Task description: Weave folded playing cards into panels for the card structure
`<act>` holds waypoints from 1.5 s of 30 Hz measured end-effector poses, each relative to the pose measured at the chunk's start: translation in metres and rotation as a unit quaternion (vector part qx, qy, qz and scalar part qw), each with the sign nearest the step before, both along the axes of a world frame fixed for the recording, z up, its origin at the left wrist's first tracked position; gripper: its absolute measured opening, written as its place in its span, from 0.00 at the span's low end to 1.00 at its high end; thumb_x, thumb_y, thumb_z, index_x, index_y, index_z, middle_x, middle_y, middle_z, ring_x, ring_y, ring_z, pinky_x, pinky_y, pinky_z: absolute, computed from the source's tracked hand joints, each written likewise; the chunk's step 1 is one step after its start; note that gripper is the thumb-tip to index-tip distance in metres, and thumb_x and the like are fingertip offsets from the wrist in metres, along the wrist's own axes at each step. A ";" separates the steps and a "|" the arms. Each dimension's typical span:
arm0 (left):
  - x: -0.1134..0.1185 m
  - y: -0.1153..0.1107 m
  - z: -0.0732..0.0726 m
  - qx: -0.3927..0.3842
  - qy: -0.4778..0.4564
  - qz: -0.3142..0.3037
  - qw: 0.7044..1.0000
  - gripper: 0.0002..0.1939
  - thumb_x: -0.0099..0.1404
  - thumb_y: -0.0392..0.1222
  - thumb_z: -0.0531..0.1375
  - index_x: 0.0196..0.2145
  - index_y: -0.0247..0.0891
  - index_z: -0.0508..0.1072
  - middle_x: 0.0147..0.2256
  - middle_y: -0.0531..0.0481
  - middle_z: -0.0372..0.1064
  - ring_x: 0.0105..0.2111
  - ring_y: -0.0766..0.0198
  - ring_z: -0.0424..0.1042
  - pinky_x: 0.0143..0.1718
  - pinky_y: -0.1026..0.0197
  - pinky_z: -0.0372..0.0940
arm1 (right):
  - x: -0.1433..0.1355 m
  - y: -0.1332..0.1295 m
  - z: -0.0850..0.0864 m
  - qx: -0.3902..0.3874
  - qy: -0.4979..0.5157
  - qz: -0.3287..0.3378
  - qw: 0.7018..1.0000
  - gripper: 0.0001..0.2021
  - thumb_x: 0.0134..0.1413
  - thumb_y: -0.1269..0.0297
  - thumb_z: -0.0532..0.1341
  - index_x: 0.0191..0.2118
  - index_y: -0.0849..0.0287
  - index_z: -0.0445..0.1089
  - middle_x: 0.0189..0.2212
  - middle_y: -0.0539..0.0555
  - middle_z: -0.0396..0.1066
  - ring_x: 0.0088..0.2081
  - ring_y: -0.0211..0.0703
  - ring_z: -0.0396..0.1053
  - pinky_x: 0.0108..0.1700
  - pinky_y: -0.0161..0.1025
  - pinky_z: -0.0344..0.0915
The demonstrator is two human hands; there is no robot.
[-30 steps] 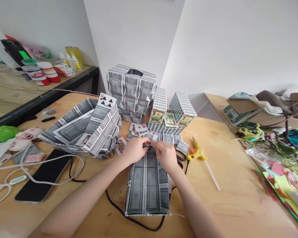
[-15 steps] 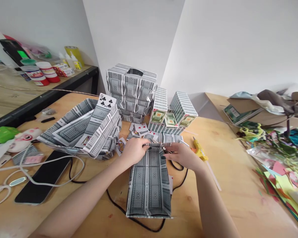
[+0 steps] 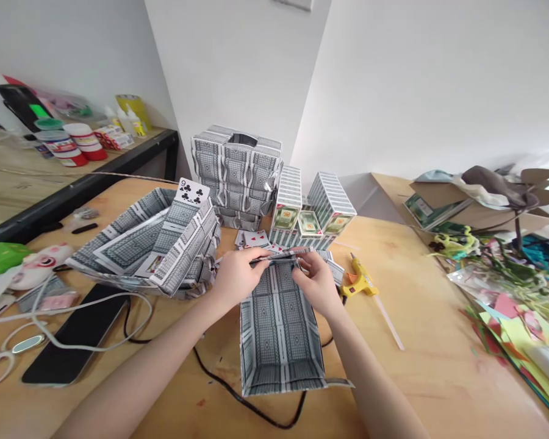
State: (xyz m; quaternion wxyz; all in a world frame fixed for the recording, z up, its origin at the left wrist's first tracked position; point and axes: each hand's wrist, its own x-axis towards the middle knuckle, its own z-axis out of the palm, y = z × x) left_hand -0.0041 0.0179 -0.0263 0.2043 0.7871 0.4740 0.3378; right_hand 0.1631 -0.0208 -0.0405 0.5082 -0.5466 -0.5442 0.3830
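A long open box made of playing cards (image 3: 281, 329), with grey patterned backs inside, is tilted up in front of me. My left hand (image 3: 238, 274) pinches the left part of its far edge between thumb and fingers. At the right part of that edge, my right hand (image 3: 318, 280) grips the card wall with thumb and fingers. A thin strip (image 3: 339, 382) sticks out from the box's near right corner. Beyond my hands lie loose playing cards (image 3: 254, 238), partly hidden. The yellow glue gun (image 3: 359, 279) rests to the right of my right hand, a clear glue stick protruding from it.
Left stands a larger card-built tray (image 3: 119, 244) with a nine of clubs on top. Behind are a card-built block (image 3: 238, 164) and stacked card packs (image 3: 287, 201). A phone (image 3: 73, 341), white cable (image 3: 139, 299) and black cord (image 3: 238, 396) lie nearby. Paper scraps (image 3: 526, 329) cover the right.
The box's near end has risen and swung slightly right, and a strip now protruding there shows. My right hand has moved left and closed on the far edge. The view has shifted slightly.
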 end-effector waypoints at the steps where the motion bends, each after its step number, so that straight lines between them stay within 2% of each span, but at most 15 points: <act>1: -0.001 -0.002 0.004 0.011 0.023 -0.005 1.000 0.09 0.57 0.39 0.57 0.36 0.41 0.74 0.33 0.52 0.75 0.32 0.62 0.72 0.34 0.62 0.65 | -0.001 0.000 0.000 0.010 0.005 0.005 1.000 0.13 0.43 0.73 0.55 0.38 0.56 0.64 0.38 0.52 0.69 0.36 0.40 0.68 0.41 0.40 0.65; 6: -0.006 -0.012 0.020 0.095 0.140 -0.033 0.985 0.09 0.59 0.40 0.55 0.36 0.41 0.73 0.33 0.50 0.73 0.35 0.59 0.71 0.36 0.58 0.64 | -0.004 -0.003 0.007 0.045 0.033 0.065 0.996 0.11 0.47 0.71 0.55 0.39 0.55 0.63 0.39 0.53 0.68 0.42 0.40 0.67 0.44 0.40 0.64; 14: -0.006 -0.024 0.029 0.111 0.226 -0.049 0.966 0.12 0.62 0.40 0.51 0.41 0.40 0.71 0.32 0.48 0.73 0.33 0.59 0.71 0.35 0.58 0.63 | -0.009 -0.008 0.008 0.019 0.049 0.114 0.992 0.14 0.46 0.74 0.54 0.41 0.56 0.62 0.39 0.52 0.68 0.43 0.40 0.67 0.42 0.37 0.64; 21: -0.004 -0.023 0.025 0.075 0.219 -0.050 0.971 0.13 0.63 0.42 0.51 0.43 0.42 0.70 0.32 0.49 0.73 0.33 0.60 0.72 0.31 0.61 0.64 | -0.009 -0.007 0.006 -0.004 0.066 0.115 0.991 0.12 0.45 0.75 0.54 0.38 0.56 0.60 0.37 0.51 0.70 0.42 0.41 0.68 0.39 0.36 0.64; 26: -0.003 -0.022 0.022 0.058 0.212 -0.046 0.974 0.13 0.63 0.42 0.50 0.44 0.44 0.69 0.34 0.50 0.73 0.35 0.59 0.72 0.33 0.60 0.64 | -0.012 -0.008 0.006 -0.006 0.080 0.090 0.993 0.10 0.45 0.74 0.55 0.35 0.54 0.56 0.34 0.49 0.70 0.36 0.39 0.69 0.32 0.33 0.64; 29: -0.004 -0.021 0.022 0.044 0.208 -0.045 0.976 0.13 0.62 0.42 0.51 0.44 0.44 0.69 0.34 0.50 0.73 0.35 0.59 0.72 0.34 0.60 0.64 | -0.013 -0.008 0.006 0.003 0.072 0.087 0.994 0.08 0.46 0.72 0.57 0.33 0.55 0.58 0.35 0.50 0.69 0.39 0.39 0.68 0.33 0.32 0.64; 32: -0.007 -0.017 0.023 0.028 0.196 -0.045 0.979 0.13 0.61 0.41 0.52 0.43 0.43 0.70 0.36 0.50 0.73 0.35 0.59 0.72 0.35 0.60 0.64 | -0.008 -0.007 0.010 -0.004 0.068 0.111 0.992 0.08 0.46 0.69 0.59 0.36 0.56 0.62 0.38 0.52 0.69 0.42 0.41 0.67 0.36 0.34 0.65; 36: -0.010 -0.011 0.022 0.015 0.144 -0.058 0.988 0.12 0.61 0.40 0.53 0.42 0.42 0.71 0.36 0.51 0.74 0.35 0.61 0.72 0.36 0.61 0.65 | 0.006 -0.006 0.017 -0.015 0.043 0.135 0.990 0.09 0.51 0.62 0.57 0.38 0.57 0.66 0.35 0.53 0.70 0.37 0.39 0.68 0.37 0.36 0.66; 41: -0.007 -0.011 0.022 0.026 0.061 -0.119 0.991 0.11 0.61 0.38 0.53 0.41 0.43 0.70 0.38 0.54 0.73 0.36 0.65 0.72 0.38 0.63 0.65 | 0.018 -0.009 0.024 0.046 -0.041 0.070 0.996 0.07 0.50 0.64 0.58 0.36 0.55 0.71 0.33 0.52 0.73 0.35 0.42 0.70 0.36 0.40 0.68; 45: -0.004 -0.016 0.024 0.035 0.040 -0.136 0.989 0.11 0.60 0.37 0.54 0.40 0.42 0.70 0.38 0.55 0.73 0.37 0.66 0.72 0.38 0.65 0.65 | 0.020 -0.013 0.031 0.132 -0.133 0.060 0.980 0.08 0.51 0.68 0.57 0.34 0.53 0.74 0.31 0.52 0.74 0.35 0.42 0.70 0.38 0.42 0.68</act>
